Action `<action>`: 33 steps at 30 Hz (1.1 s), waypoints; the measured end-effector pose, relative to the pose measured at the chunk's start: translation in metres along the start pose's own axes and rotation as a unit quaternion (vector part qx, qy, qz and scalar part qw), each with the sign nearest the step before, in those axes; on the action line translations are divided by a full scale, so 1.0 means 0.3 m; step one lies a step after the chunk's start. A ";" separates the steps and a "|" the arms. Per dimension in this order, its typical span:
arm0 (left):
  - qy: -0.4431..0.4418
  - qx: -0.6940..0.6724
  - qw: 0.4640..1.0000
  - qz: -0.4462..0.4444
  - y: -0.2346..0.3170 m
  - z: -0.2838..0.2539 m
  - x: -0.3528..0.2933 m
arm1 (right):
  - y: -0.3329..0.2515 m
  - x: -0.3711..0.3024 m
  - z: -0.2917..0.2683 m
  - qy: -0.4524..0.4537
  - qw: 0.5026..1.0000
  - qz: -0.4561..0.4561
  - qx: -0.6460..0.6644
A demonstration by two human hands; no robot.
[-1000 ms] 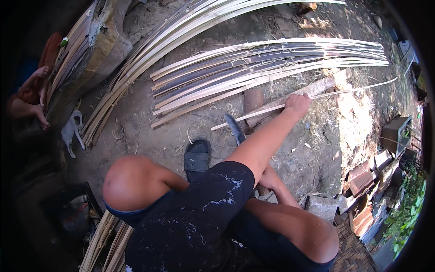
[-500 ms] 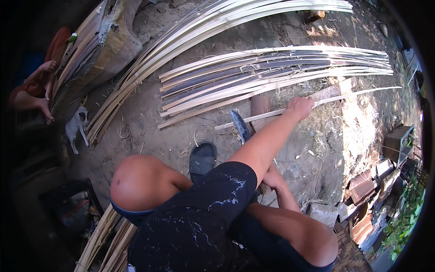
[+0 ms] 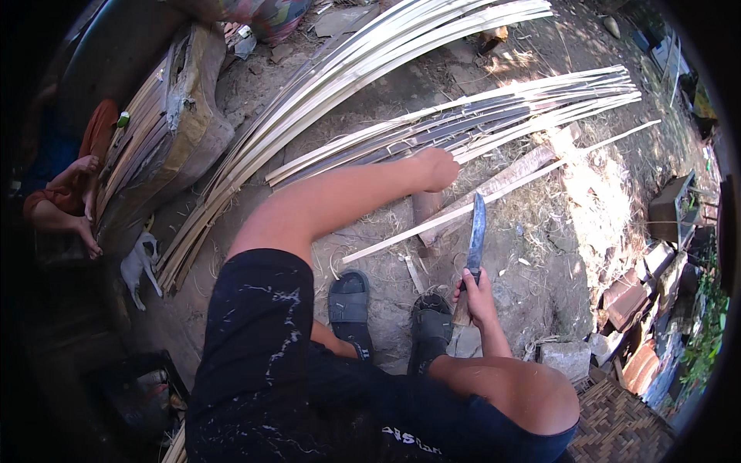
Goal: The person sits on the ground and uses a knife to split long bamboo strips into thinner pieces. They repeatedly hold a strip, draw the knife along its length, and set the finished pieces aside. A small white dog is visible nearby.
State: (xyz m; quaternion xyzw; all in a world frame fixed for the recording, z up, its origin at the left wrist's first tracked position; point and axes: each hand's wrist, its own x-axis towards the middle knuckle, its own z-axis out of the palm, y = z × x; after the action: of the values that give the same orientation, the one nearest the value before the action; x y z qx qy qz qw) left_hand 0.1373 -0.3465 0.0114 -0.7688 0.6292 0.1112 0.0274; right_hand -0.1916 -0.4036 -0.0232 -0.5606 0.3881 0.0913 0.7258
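Observation:
My left hand (image 3: 437,170), fingers curled and partly hidden, is closed at the near edge of a row of pale and dark bamboo strips (image 3: 540,123). One pale strip comes out from under its knuckles. In my right hand (image 3: 480,297) is the handle of a knife (image 3: 476,235), its dark blade pointing up and away from me. A single long bamboo strip (image 3: 401,233) lies slantwise across a flat wooden board (image 3: 525,166), between my left hand and the blade. The board's near end is by a short wood block (image 3: 426,212).
Longer bamboo strips (image 3: 309,96) fan out at the far left. A small white animal (image 3: 141,266) is beside their near ends. Another person's foot (image 3: 86,235) shows at the left edge. Broken bricks and rubble (image 3: 624,297) are piled at right, near a woven mat (image 3: 625,420).
My left hand has let go of the single strip and moved left to the row of strips. The knife, formerly partly behind my left arm, now stands out to the right, blade upward.

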 end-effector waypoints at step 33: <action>0.068 -0.433 0.854 -0.280 0.307 0.209 -0.827 | -0.076 -0.009 -0.023 0.059 0.770 -0.360 -0.523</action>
State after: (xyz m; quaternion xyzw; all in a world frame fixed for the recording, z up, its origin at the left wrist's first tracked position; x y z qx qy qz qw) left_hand -0.0065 -0.1157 0.0104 -0.8522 0.2759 0.3072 -0.3213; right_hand -0.1834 -0.4170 -0.0049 -0.9564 0.0923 -0.0217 0.2761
